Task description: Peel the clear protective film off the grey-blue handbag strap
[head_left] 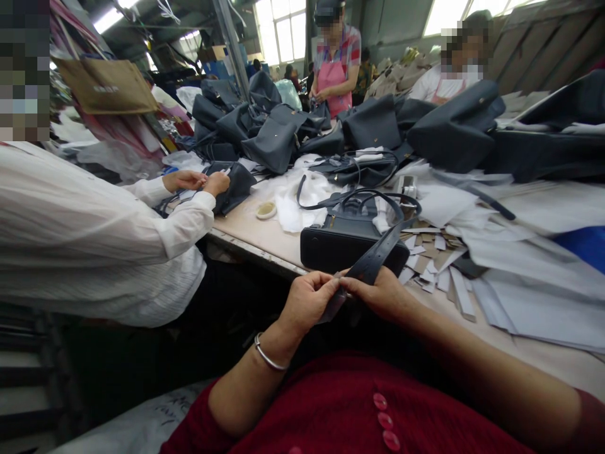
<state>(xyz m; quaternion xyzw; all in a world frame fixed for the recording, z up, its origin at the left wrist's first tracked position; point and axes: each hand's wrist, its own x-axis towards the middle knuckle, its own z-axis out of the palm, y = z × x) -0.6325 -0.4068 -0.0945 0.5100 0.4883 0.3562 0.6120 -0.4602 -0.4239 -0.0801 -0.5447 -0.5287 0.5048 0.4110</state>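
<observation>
A dark leather strap (377,255) runs from the dark handbag (331,249) on the table down to my hands. My right hand (380,291) is closed around the strap's lower end, thumb pressed on it. Close beside it, my left hand (312,295), with a silver bangle at the wrist, pinches a small clear plastic piece (333,306) at the strap end. The fingertips of both hands nearly meet. The handbag lies just beyond them, its base facing me, with a brass zipper pull and white wrapping on its handles.
At left, a person in a white shirt (155,233) handles another dark bag (234,189). Dark bags (274,135) are piled at the back, with two people behind. A tape roll (266,210), card strips (460,293) and white sheets (543,296) lie on the table (246,236).
</observation>
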